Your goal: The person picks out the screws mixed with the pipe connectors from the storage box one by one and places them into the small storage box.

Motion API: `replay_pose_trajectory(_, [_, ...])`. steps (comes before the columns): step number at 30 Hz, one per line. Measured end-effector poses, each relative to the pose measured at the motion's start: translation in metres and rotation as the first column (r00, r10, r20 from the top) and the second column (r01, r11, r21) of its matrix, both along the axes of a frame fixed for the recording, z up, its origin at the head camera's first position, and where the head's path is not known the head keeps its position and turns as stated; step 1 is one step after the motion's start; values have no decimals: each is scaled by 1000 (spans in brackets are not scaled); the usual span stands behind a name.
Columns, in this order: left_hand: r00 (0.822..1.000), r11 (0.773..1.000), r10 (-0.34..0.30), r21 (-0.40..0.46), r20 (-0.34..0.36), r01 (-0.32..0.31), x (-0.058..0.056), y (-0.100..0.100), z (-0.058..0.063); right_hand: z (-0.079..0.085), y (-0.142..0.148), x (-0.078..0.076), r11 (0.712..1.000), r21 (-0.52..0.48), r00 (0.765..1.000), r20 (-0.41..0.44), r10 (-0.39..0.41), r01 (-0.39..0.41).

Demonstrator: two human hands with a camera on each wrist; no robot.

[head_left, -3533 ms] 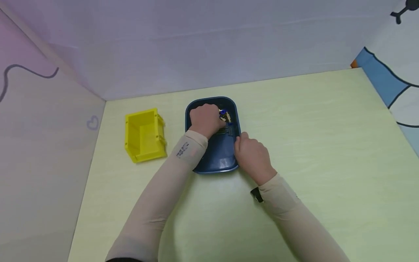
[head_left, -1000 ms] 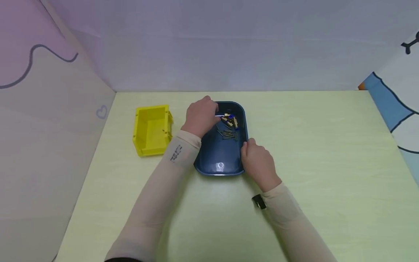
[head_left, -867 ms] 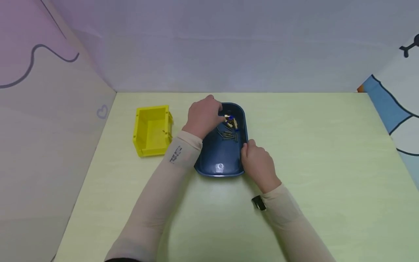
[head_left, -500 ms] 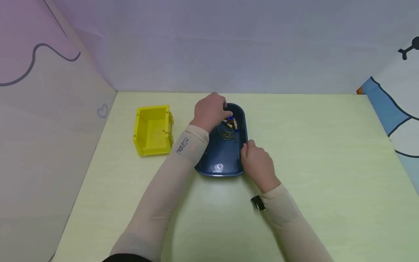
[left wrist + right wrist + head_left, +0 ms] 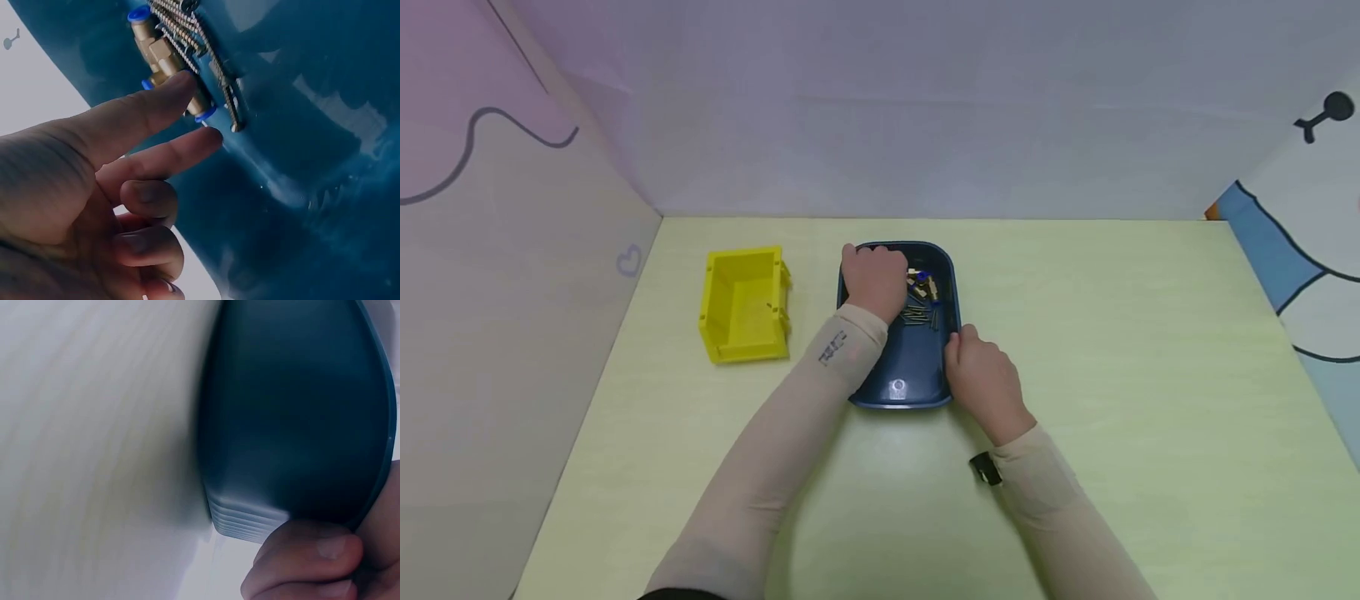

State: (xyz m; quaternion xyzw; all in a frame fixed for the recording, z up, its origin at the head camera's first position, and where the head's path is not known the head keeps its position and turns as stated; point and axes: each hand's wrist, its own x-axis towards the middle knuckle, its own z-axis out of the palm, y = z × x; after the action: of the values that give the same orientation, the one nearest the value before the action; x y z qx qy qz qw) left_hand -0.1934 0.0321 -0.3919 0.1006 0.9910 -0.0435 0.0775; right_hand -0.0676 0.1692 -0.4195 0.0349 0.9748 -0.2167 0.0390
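Observation:
A dark blue tray (image 5: 904, 367) lies on the table. Inside its far half are several screws (image 5: 917, 315) and brass fittings with blue ends (image 5: 933, 289). My left hand (image 5: 877, 279) reaches into the tray from the left. In the left wrist view its thumb and index finger (image 5: 190, 145) are extended and apart, right beside a brass fitting (image 5: 161, 56); the other fingers curl loosely. I see nothing held there. On the tray's right side, my right hand (image 5: 985, 375) grips the rim, its fingers (image 5: 306, 556) curled around the edge.
A yellow bin (image 5: 709, 312) stands left of the tray, with a small dark piece (image 5: 769, 306) in it, too small to identify. Behind the pale table (image 5: 1112, 333) rises a light backdrop (image 5: 880, 108), with side panels left and right.
My left hand has moved from above the tray's far left rim down toward the screws. A small piece now shows in the yellow bin, unlike 3.5 seconds ago. The right hand keeps its grip.

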Motion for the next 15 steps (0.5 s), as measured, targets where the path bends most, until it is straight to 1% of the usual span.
replay_pose_trajectory(4, [1000, 1000, -15, 8, -4, 15, 2, 1, -5, 0, 0, -1, 1000, 4, 1000, -8, 3, -3])
replay_pose_trajectory(8, [1000, 1000, -19, 17, 16, 19, 2, 0, -8, 1, -1, -1, 1000, 5, 1000, 2, 6, -6])
replay_pose_trajectory(11, [1000, 1000, 0, 24, 23, -1, 2, -3, -7, 2, -1, 0, 1000, 4, 1000, 17, 8, -8])
replay_pose_trajectory(15, [1000, 999, 24, 34, 15, -25, 1, -5, -4, 2, -1, 0, 1000, 9, 1000, 7, 8, -8])
